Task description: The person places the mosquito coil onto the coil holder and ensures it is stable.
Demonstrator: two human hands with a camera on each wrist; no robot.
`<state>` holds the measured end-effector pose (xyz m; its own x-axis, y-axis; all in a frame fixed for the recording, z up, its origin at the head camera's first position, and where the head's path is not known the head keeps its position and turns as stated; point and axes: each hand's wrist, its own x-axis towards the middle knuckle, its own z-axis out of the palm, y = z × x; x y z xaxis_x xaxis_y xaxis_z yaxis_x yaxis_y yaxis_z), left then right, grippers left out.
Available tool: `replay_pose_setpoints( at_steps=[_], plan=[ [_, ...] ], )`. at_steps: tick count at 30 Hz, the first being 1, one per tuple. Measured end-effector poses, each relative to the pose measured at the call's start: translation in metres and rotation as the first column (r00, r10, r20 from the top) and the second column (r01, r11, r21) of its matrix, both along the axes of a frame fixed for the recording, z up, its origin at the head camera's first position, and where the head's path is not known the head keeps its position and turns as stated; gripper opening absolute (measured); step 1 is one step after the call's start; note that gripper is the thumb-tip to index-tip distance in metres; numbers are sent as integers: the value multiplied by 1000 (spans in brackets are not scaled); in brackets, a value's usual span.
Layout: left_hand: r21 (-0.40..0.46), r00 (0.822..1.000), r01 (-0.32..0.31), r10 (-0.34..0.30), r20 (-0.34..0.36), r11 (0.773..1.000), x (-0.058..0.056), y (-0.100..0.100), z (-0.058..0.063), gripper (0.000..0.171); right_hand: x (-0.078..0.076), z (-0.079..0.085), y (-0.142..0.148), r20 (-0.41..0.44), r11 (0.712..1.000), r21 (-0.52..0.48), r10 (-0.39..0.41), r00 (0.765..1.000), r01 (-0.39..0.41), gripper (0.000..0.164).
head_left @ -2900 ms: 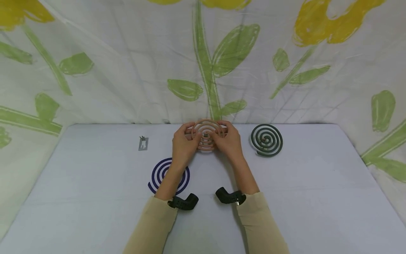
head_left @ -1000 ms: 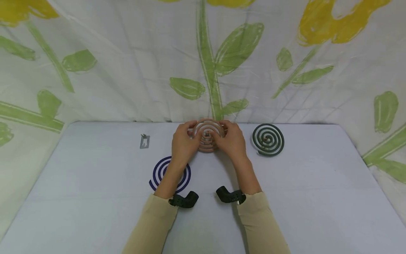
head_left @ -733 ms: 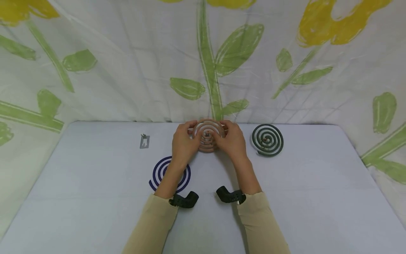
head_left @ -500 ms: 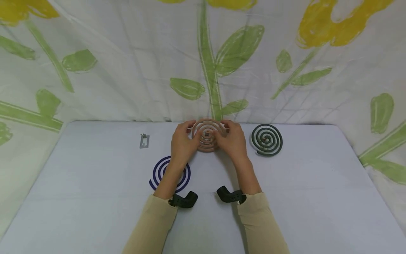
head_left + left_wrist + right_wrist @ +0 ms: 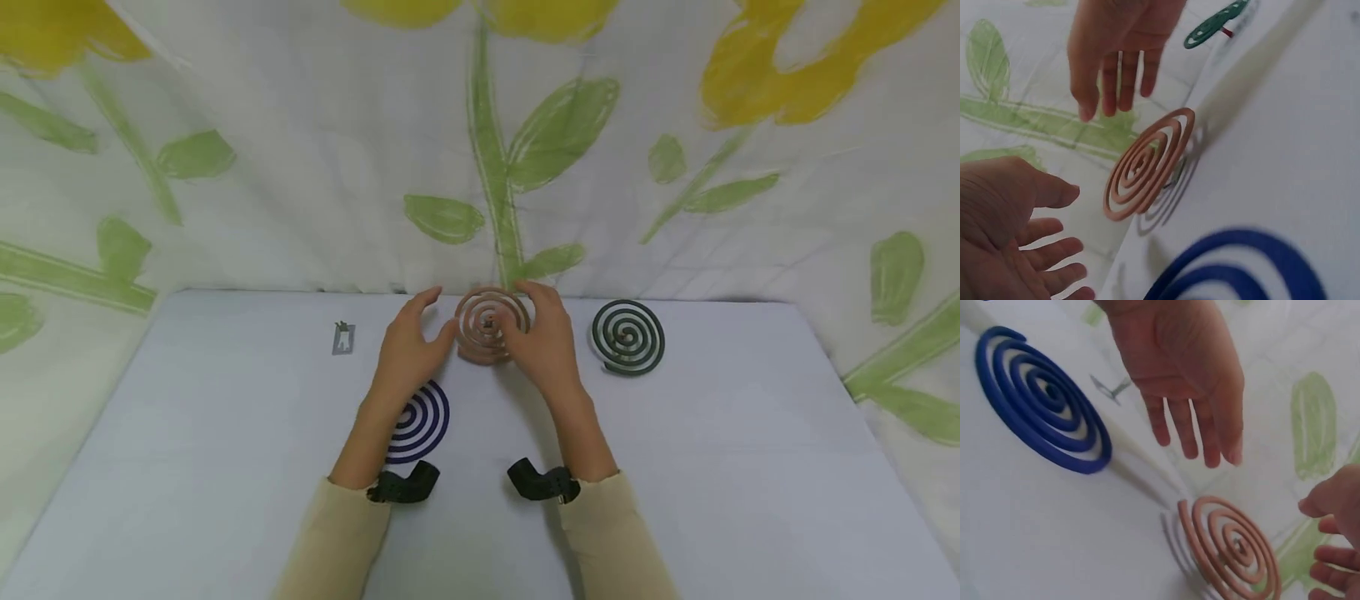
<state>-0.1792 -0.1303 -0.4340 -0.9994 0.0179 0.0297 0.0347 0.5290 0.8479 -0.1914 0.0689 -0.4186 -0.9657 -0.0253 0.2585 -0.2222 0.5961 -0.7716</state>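
A brown mosquito coil (image 5: 483, 359) sits at the table's back middle, raised on a small metal stand, its shadow below it in the left wrist view. Beside its left edge is my left hand (image 5: 403, 354), fingers spread and apart from the coil. My right hand (image 5: 549, 346) stands at the coil's right side; its thumb overlaps the coil in the head view, but both wrist views show a gap between them. A blue mosquito coil (image 5: 1088, 467) lies flat on the table, partly hidden under my left forearm in the head view.
A green mosquito coil (image 5: 630, 372), raised off the table, is to the right of my right hand. A small metal stand with a cut-out (image 5: 337, 351) lies at the back left. Behind the white table (image 5: 712, 467) hangs a white sheet painted with flowers.
Both hands have let go of the brown coil, which stays in place. My left hand has moved away to the left, while the right has loosened beside it.
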Motion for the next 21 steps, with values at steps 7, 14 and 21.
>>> replay_pose_setpoints(
  at_steps=[7,14,21],
  plan=[
    [-83,992,102,-95,82,991,27,-34,9,62,21,0,-9,-118,998,12,70,991,-69,37],
    [-188,978,198,-182,101,962,57,-64,14,69,44,0,-11,-77,965,78,258,963,-252,38],
    [-306,968,250,-233,90,919,82,-79,10,68,61,0,-21,184,844,208,463,867,-495,54]
  ],
)
